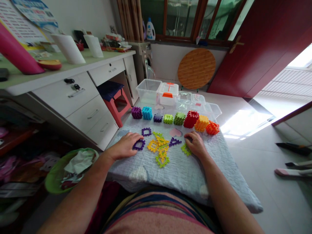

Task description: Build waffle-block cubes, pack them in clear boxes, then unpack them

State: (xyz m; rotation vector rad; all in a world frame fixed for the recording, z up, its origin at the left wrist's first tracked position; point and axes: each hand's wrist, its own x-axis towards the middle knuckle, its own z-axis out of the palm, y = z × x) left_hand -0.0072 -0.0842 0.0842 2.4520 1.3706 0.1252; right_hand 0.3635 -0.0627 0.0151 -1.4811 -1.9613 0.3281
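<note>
My left hand [125, 145] rests on the cloth at the left, its thumb and fingers closed at the edge of a purple interlocking tile [139, 145]. My right hand [197, 144] lies at the right with fingers curled over a green interlocking tile [185, 150], partly hidden beneath it. Between the hands is a cluster of yellow and green tiles, among them a yellow square tile [153, 146] and a green tile [162, 161] at its near end. A purple triangle tile [175, 141] lies right of the cluster. Another purple square tile [146, 131] lies beyond my left hand.
Stacked tiles stand in a row behind, from a purple stack [136, 112] to an orange stack [213, 128]. Clear plastic boxes [148, 92] and an orange-latched box [168, 95] stand behind them. A white desk [95, 113] and green basket [52, 178] are at the left.
</note>
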